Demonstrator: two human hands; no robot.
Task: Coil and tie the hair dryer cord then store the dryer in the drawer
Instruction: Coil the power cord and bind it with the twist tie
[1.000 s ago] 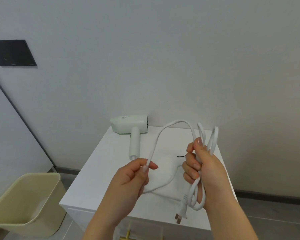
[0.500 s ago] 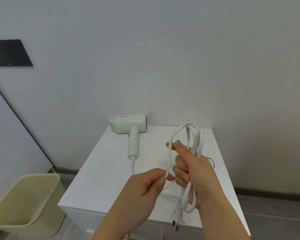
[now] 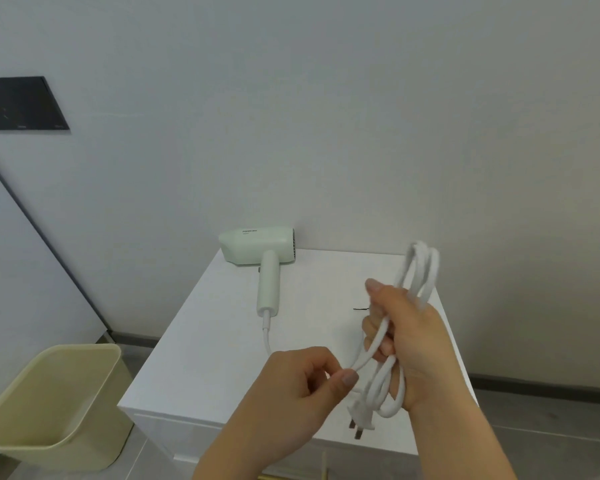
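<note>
- Head view: pale green plastic hair dryer [image 3: 257,250] lying flat at the back of the white cabinet top [image 3: 201,348], against the grey wall [image 3: 326,116], handle pointing toward the camera.
- White rubbery power cord [image 3: 383,379] running from the handle's end along the cabinet top, vanishing behind the left hand.
- Right hand [image 3: 407,344] clenched round a bundle of cord loops — loops sticking up above the fist, blurred at the top, more hanging below it.
- White two-pin plug [image 3: 360,420] dangling under the bundle, just above the cabinet's front edge.
- Left hand [image 3: 302,386] pinching a single strand between thumb and forefinger, right beside the bundle, strand leading up into the right fist.
- Thin black wire-like piece [image 3: 360,309] lying on the cabinet top, peeking out left of the right hand — too small to identify.
- Cream plastic bin [image 3: 52,403] standing on the floor, left of the cabinet.
- Black rectangular panel [image 3: 21,102] mounted on the wall, upper left.
</note>
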